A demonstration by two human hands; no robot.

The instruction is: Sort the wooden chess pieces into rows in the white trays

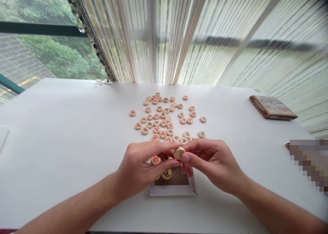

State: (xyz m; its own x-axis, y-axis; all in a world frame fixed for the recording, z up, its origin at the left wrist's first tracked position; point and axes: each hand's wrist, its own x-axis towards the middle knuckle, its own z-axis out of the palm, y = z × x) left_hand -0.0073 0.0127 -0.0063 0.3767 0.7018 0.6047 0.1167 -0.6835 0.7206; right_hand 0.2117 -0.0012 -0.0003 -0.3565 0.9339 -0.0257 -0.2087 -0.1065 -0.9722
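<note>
A round wooden xiangqi piece (179, 153) is raised above an open shallow box (173, 190), its plain side towards me. My right hand (214, 162) pinches it between thumb and fingers. The thumb and index finger of my left hand (143, 160) close round its other side, above and below. Inside the box lie a piece with a red character (155, 159) and a piece with a black character (166, 174). My hands cover the far part of the box, so what else is in there is partly hidden.
Beyond my hands many loose xiangqi pieces (163, 123) spread over the white table (77, 131), some face up, some blank side up. A flat brown box (274, 107) lies at the far right, and a blurred-out object (310, 162) nearer. Striped curtains (164, 36) hang behind the table.
</note>
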